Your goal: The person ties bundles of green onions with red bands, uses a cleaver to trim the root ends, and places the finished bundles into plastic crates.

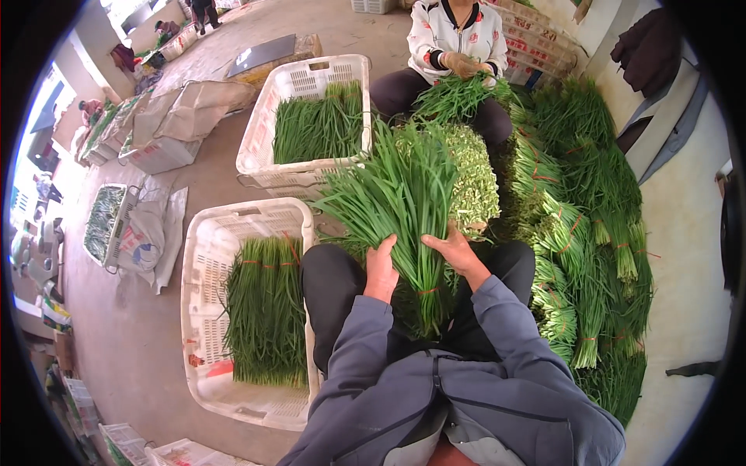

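Observation:
A large loose bunch of long green garlic chives (400, 186) stands up from my lap, its leaf tips fanned out to the far left. A red band (427, 292) circles it low down, below my hands. My left hand (381, 269) is closed on the bunch's left side, thumb pointing up along the leaves. Opposite it, my right hand (460, 253) grips the right side, its thumb laid across the front. The fingers of both hands are mostly hidden behind the leaves.
At my left stands a white plastic crate (191, 311) holding banded chive bunches; a second crate (255, 128) sits beyond it. Banded bunches (575, 233) are heaped along the right wall. Ahead, a gloved person (458, 66) sits handling chives beside a pile of pale cut stems (475, 175).

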Demonstrator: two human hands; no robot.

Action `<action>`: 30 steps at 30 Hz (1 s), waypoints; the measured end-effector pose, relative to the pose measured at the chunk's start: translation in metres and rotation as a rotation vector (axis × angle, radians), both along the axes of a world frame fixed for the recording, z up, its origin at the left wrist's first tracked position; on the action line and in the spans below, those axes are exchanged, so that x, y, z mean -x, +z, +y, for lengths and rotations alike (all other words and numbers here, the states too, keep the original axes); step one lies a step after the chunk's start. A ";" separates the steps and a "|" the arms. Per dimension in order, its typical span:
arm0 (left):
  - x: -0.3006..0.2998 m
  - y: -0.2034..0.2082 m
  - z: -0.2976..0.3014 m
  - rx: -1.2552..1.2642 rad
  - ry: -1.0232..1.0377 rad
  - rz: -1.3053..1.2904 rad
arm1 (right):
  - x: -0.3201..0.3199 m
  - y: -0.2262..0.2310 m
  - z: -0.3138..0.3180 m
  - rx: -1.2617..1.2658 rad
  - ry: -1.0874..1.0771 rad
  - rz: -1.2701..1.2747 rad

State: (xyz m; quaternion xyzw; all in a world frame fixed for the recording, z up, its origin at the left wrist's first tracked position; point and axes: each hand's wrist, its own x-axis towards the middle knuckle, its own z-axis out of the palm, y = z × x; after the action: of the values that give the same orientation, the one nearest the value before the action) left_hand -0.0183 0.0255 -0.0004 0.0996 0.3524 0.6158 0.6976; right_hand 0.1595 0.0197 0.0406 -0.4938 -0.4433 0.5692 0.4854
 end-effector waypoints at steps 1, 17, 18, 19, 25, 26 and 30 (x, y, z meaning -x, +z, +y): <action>-0.001 0.001 0.003 -0.003 -0.007 -0.014 | -0.007 0.004 0.005 -0.040 -0.035 -0.233; 0.007 0.002 -0.008 -0.018 0.071 0.217 | 0.040 0.094 0.057 -0.622 0.203 -0.874; 0.012 -0.001 -0.008 -0.045 0.052 0.214 | 0.044 0.108 0.054 -0.290 0.040 -0.546; 0.005 -0.001 -0.008 -0.045 0.041 0.201 | 0.032 0.115 0.059 -0.264 -0.142 -0.417; 0.017 0.002 -0.008 0.022 0.049 0.165 | 0.001 0.150 0.013 0.347 0.983 -0.347; 0.017 -0.003 -0.005 -0.001 0.084 0.148 | -0.001 0.142 0.009 0.347 1.008 -0.535; 0.012 0.000 -0.004 0.018 0.106 0.098 | -0.036 0.078 0.012 0.308 0.631 -0.990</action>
State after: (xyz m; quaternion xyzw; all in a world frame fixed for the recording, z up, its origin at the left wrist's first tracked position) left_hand -0.0299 0.0216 0.0000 0.1047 0.3966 0.6432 0.6466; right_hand 0.1951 0.0318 0.1186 -0.6093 -0.6539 0.4460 -0.0477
